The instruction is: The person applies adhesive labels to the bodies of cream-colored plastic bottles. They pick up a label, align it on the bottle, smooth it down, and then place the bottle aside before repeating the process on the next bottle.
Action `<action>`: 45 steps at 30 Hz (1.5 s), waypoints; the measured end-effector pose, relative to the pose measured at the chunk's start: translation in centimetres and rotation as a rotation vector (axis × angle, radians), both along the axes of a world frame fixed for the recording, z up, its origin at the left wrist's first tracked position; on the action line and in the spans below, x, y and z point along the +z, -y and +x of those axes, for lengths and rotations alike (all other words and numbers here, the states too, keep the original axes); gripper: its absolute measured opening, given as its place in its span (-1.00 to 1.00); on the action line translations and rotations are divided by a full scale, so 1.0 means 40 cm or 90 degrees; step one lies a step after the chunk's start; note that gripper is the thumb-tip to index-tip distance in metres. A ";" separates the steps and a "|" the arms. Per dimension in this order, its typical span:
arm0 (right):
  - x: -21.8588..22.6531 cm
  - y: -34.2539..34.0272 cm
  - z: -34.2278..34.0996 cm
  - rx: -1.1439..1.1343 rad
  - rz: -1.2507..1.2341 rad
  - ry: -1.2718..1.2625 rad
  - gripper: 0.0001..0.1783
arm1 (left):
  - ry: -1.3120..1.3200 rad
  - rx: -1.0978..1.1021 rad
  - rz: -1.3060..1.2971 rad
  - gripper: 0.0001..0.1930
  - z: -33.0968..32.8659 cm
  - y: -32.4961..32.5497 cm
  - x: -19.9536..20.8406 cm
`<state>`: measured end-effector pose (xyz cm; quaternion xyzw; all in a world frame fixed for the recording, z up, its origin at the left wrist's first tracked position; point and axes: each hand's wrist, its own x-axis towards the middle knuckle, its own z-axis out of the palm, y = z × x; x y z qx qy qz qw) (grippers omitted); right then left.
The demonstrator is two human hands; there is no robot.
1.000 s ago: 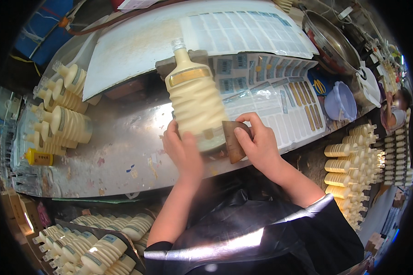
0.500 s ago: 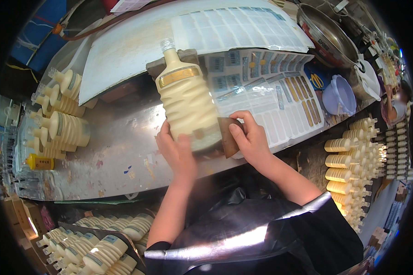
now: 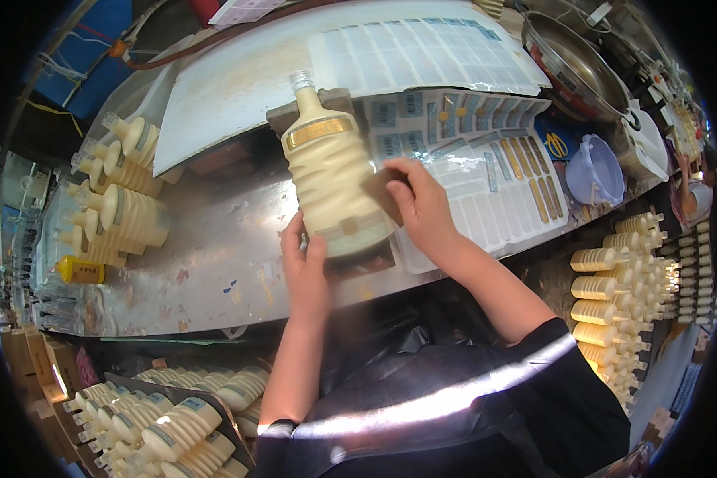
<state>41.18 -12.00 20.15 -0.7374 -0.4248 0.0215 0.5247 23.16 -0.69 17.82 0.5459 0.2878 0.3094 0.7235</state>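
Observation:
A cream ribbed bottle (image 3: 331,179) lies on the bench, its clear-capped neck pointing away from me. A gold label (image 3: 320,133) crosses its shoulder, and a pale band (image 3: 354,233) runs near its base. My left hand (image 3: 304,259) grips the lower left side, thumb toward the front and fingers along the edge. Pinched in my right hand (image 3: 422,199) is a flat brown scraper-like piece (image 3: 382,195), smeared by motion, at the bottle's right side. A dark block (image 3: 340,101) sits under the bottle's neck end.
Label sheets (image 3: 486,171) spread to the right on the metal bench (image 3: 207,275). Bottles (image 3: 127,211) and a yellow container (image 3: 81,270) stand left. A lilac bucket (image 3: 595,171) and a large pan (image 3: 577,68) are at right. More bottles fill racks at lower left (image 3: 175,426) and right (image 3: 601,311).
My right hand with the brown piece has moved up the bottle's right side from near its base. The left hand stays at the bottle's lower left. The whole view has shifted slightly.

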 end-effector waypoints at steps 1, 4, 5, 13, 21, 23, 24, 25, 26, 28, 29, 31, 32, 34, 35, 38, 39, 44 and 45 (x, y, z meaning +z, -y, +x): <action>-0.003 -0.010 0.005 -0.028 0.010 -0.013 -0.71 | 0.004 0.006 0.003 -0.46 -0.003 -0.004 -0.006; -0.005 0.023 -0.036 -0.031 0.084 -0.046 -0.75 | 0.019 0.021 0.004 -0.49 -0.012 -0.016 -0.023; -0.009 0.044 -0.050 -0.024 0.090 -0.051 -0.76 | 0.025 0.021 -0.004 -0.50 -0.010 -0.016 -0.017; 0.105 0.072 -0.125 0.167 0.120 0.341 -0.61 | -0.008 0.049 0.027 -0.58 -0.016 -0.017 -0.004; 0.170 0.029 -0.182 0.234 -0.015 0.501 -0.65 | 0.043 0.036 -0.048 -0.65 -0.007 -0.013 -0.003; 0.205 0.009 -0.183 0.171 -0.039 0.526 -0.66 | 0.044 0.036 -0.060 -0.64 -0.011 -0.012 0.003; 0.200 0.003 -0.191 0.198 -0.075 0.542 -0.67 | 0.045 0.036 -0.066 -0.64 -0.013 -0.013 0.005; 0.189 0.000 -0.202 0.222 -0.112 0.557 -0.68 | 0.038 0.034 -0.048 -0.63 -0.016 -0.017 0.003; 0.180 -0.001 -0.210 0.246 -0.149 0.571 -0.70 | 0.032 0.032 -0.030 -0.61 -0.019 -0.023 0.000; 0.173 0.000 -0.216 0.304 -0.146 0.523 -0.72 | 0.018 0.030 -0.011 -0.59 -0.022 -0.023 0.009; 0.168 -0.002 -0.215 0.333 -0.145 0.500 -0.73 | 0.016 0.019 0.002 -0.60 -0.023 -0.024 0.007; 0.164 -0.008 -0.202 0.215 -0.080 0.413 -0.77 | 0.013 0.004 0.029 -0.60 -0.031 -0.031 0.003; 0.174 -0.001 -0.186 0.168 -0.103 0.378 -0.78 | -0.037 -0.007 0.089 -0.56 -0.039 -0.034 -0.005; 0.165 0.009 -0.151 0.060 -0.110 0.283 -0.79 | -0.093 -0.028 0.217 -0.36 -0.051 -0.037 -0.045; 0.166 0.021 -0.140 0.012 -0.102 0.232 -0.80 | -0.102 -0.031 0.286 -0.20 -0.056 -0.036 -0.056; 0.072 0.076 -0.092 -0.089 -0.107 -0.060 -0.76 | -0.168 -0.002 0.408 -0.14 -0.036 -0.020 -0.053; 0.034 0.088 -0.081 -0.100 -0.095 -0.180 -0.75 | -0.147 -0.012 0.385 -0.15 -0.026 -0.023 -0.069; -0.081 0.093 -0.078 -0.131 -0.020 -0.529 -0.73 | -0.113 0.013 0.361 -0.16 -0.005 -0.033 -0.087; -0.083 0.093 -0.068 -0.122 -0.029 -0.504 -0.73 | -0.122 0.034 0.385 -0.14 -0.009 -0.035 -0.078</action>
